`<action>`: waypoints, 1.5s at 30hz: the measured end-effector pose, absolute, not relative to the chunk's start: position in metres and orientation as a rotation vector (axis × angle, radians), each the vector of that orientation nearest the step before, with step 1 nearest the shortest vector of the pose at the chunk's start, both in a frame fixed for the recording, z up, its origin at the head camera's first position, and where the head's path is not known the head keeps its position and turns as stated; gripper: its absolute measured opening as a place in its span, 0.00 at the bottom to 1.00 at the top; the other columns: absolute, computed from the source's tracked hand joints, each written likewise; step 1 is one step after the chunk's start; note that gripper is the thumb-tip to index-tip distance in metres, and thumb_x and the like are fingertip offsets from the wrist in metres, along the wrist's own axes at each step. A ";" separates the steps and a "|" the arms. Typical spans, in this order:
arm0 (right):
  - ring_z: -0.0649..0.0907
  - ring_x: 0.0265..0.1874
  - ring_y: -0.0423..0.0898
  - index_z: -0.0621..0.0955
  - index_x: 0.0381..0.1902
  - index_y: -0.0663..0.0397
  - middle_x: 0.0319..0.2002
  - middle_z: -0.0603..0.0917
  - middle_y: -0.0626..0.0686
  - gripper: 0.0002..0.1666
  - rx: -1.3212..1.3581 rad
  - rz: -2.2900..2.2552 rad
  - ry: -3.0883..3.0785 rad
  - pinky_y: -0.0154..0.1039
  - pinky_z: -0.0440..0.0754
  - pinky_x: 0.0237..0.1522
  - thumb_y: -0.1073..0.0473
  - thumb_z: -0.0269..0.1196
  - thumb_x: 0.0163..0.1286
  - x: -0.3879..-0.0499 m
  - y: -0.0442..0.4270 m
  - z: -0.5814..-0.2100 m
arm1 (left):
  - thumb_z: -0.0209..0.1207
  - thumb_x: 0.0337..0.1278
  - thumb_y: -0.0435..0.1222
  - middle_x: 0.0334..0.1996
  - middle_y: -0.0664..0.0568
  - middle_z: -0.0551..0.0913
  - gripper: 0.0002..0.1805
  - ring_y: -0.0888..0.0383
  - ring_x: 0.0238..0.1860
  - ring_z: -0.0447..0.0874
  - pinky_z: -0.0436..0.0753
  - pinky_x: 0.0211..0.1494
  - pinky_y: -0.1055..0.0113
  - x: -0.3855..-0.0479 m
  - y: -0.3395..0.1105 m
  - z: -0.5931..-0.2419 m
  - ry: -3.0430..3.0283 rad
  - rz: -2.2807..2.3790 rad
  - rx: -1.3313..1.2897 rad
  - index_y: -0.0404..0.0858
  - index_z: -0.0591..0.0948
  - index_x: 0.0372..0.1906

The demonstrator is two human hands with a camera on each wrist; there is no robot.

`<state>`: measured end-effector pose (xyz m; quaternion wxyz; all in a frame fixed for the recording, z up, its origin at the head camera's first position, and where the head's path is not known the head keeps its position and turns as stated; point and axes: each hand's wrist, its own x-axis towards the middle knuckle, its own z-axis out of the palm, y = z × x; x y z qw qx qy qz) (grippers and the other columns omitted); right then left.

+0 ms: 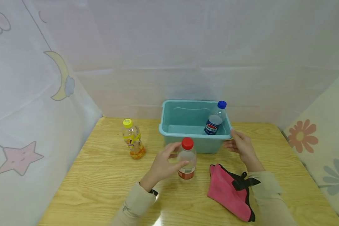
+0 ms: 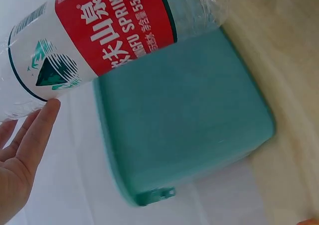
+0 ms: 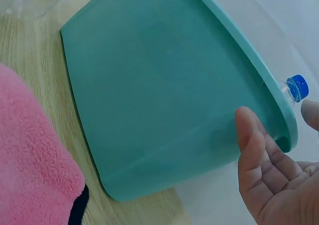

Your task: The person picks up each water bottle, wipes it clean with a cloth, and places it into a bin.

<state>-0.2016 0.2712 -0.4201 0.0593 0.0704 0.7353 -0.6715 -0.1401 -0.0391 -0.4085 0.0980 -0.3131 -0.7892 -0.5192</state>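
Observation:
A clear bottle with a red cap (image 1: 187, 143) and a red-and-white label (image 2: 114, 31) stands in front of the light blue-green bin (image 1: 196, 136). My left hand (image 1: 164, 165) holds it from the left, thumb on the near side, fingers on the far side; its fingertips touch the label's lower edge in the left wrist view. My right hand (image 1: 243, 147) holds the bin's front right corner, thumb by the rim and curled fingers under it. Inside the bin, a bottle with a blue cap (image 1: 214, 121) leans against the right end.
A yellow-capped bottle (image 1: 133, 141) with some orange content stands on the wooden table (image 1: 101, 175), left of the bin. A folded pink cloth (image 1: 227, 193) with black edging lies near the right forearm. A pale curtain (image 1: 186, 56) hangs behind the table.

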 end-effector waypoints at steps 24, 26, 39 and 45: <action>0.84 0.21 0.39 0.51 0.67 0.71 0.20 0.83 0.46 0.43 0.293 -2.182 2.056 0.29 0.80 0.24 0.44 0.49 0.69 -0.208 0.261 -0.432 | 0.58 0.53 0.53 0.33 0.43 0.78 0.33 0.55 0.36 0.77 0.81 0.39 0.71 -0.186 -0.044 -0.283 -1.888 -1.190 -1.183 0.26 0.74 0.49; 0.83 0.21 0.39 0.51 0.67 0.71 0.19 0.83 0.45 0.43 0.304 -2.184 2.055 0.29 0.80 0.23 0.44 0.49 0.70 -0.207 0.260 -0.432 | 0.64 0.50 0.46 0.34 0.42 0.78 0.30 0.55 0.36 0.77 0.81 0.40 0.72 -0.190 -0.044 -0.278 -1.907 -1.166 -1.175 0.26 0.74 0.49; 0.83 0.20 0.39 0.52 0.67 0.70 0.18 0.83 0.46 0.43 0.338 -2.191 2.062 0.30 0.81 0.23 0.43 0.49 0.69 -0.201 0.255 -0.432 | 0.65 0.48 0.37 0.41 0.41 0.81 0.27 0.53 0.40 0.81 0.81 0.43 0.69 -0.225 -0.037 -0.261 -2.165 -1.152 -1.026 0.28 0.72 0.53; 0.83 0.19 0.39 0.53 0.66 0.72 0.18 0.83 0.46 0.44 0.356 -2.206 2.049 0.30 0.80 0.22 0.43 0.50 0.69 -0.198 0.252 -0.433 | 0.63 0.51 0.43 0.47 0.42 0.79 0.29 0.53 0.43 0.81 0.79 0.46 0.69 -0.245 -0.030 -0.256 -2.411 -1.140 -0.980 0.33 0.70 0.56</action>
